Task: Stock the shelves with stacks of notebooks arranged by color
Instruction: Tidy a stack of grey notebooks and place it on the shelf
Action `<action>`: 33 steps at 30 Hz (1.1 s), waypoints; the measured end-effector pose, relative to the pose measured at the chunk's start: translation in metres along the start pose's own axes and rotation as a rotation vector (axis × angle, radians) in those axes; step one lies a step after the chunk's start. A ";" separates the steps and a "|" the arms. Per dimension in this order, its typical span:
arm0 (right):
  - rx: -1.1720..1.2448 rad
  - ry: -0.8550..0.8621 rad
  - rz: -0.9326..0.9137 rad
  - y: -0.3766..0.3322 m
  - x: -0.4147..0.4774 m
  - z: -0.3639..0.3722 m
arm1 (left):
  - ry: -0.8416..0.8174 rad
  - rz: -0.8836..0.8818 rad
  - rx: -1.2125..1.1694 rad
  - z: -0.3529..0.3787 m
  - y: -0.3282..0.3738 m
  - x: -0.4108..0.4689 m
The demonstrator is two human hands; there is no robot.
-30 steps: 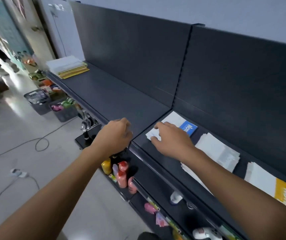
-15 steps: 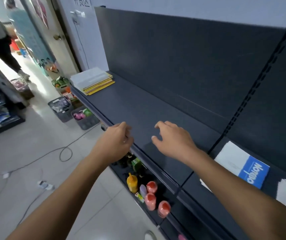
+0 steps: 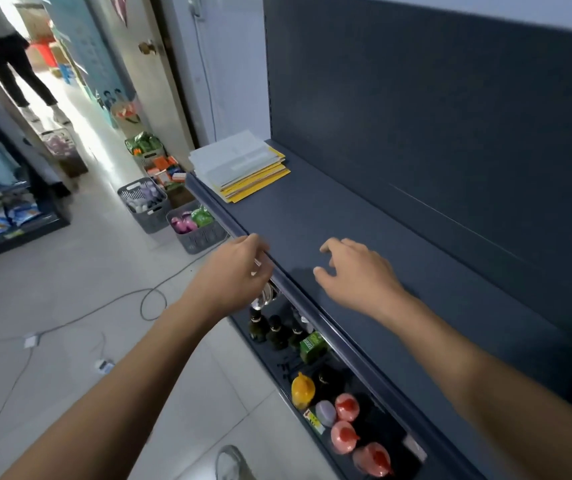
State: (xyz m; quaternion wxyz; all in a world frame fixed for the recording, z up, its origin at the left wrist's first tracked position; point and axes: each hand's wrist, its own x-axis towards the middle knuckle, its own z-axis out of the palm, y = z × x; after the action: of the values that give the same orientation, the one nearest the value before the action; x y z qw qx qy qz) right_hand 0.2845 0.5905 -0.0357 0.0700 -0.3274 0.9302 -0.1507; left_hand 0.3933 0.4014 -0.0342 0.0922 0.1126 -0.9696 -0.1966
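Over the shelf (image 3: 364, 209), my right hand (image 3: 357, 275) spreads empty; left hand (image 3: 236, 271) curls at its edge, grip unclear; notebook stack (image 3: 243, 164) nearer now.

The left grip (image 3: 237, 271) sits at the front rail of the dark shelf (image 3: 364, 202), fingers curled and holding nothing. The right grip (image 3: 357, 275) hovers over the shelf's bare surface, fingers loosely spread. A stack of notebooks (image 3: 239, 164), white above yellow, lies at the shelf's far end. Near that end, a grey basket (image 3: 197, 241) stands on the floor.
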 end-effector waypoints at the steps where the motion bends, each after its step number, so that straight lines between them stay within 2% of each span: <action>1: 0.004 0.001 0.012 -0.010 0.012 0.004 | -0.008 0.005 -0.005 -0.005 -0.015 0.008; 9: 0.036 0.043 0.122 -0.095 0.097 0.030 | -0.059 0.104 0.008 -0.052 -0.135 0.063; 14: 0.050 0.054 0.194 -0.125 0.134 0.040 | -0.075 0.168 -0.013 -0.066 -0.181 0.099; 26: 0.163 0.147 0.335 -0.134 0.257 0.055 | -0.118 0.269 -0.066 -0.070 -0.241 0.240; 33: 0.272 0.115 0.470 -0.127 0.320 0.062 | -0.124 0.331 0.007 -0.060 -0.262 0.331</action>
State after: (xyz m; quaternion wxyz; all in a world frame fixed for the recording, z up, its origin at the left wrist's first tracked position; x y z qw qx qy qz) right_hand 0.1249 0.2800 -0.0627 0.0934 -0.0809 0.9543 -0.2719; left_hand 0.1378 0.0604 -0.0410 0.0629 -0.0608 -0.9794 -0.1819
